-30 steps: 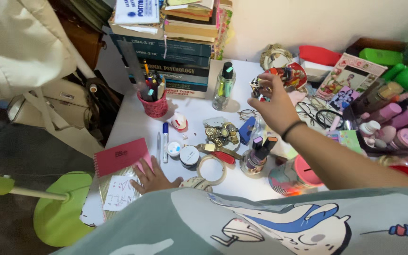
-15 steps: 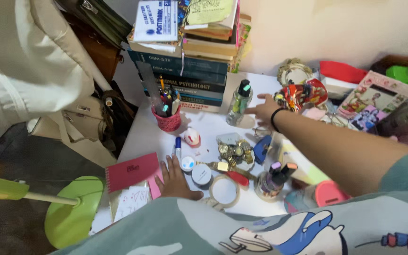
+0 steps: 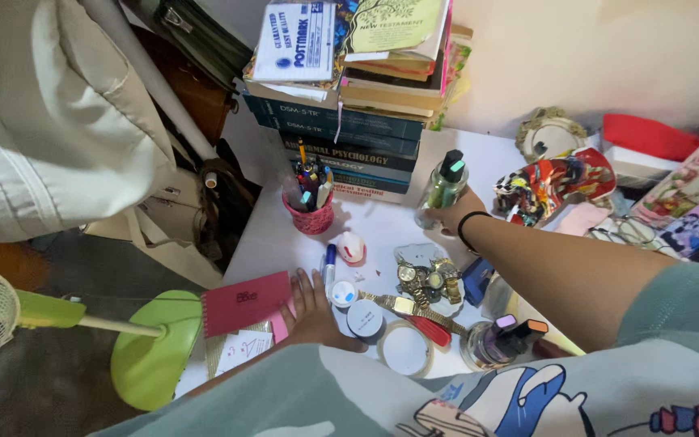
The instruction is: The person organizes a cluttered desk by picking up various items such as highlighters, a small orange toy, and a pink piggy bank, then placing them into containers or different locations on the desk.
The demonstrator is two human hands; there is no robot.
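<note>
Fingers, right hand (image 3: 451, 217): wrapped round the base of the clear bottle (image 3: 442, 188), closed on it; fingertips mostly hidden behind the glass.
Fingers, left hand (image 3: 313, 311): spread wide and flat on the white desk (image 3: 382, 235), holding nothing; palm down, touching the edge of the pink notebook (image 3: 246, 301).
Bottle look: clear body, black cap with a pale green patch, yellow-green sticks inside, standing upright.
Bottle place: back of the desk, just in front of the stack of books (image 3: 349, 97), right of the pink pen cup (image 3: 312, 212), left of the red patterned pouch (image 3: 552, 182).
Bottle vs fingers: right hand touches its lower part from the near side; left hand is well apart, at the near desk edge.
Wrist: black band (image 3: 466, 227) on the right wrist, just behind the bottle.
Near left hand: 2 small round white jars (image 3: 355, 307), a blue-capped marker (image 3: 329, 260), a tape ring (image 3: 404, 348).
Mid desk: heap of gold watches (image 3: 428, 279) between the 2 hands.
Near right forearm: glass jar of nail polish (image 3: 502, 341), dark caps, 1 purple and 1 orange top.
Floor left: green fan base (image 3: 151, 356).
</note>
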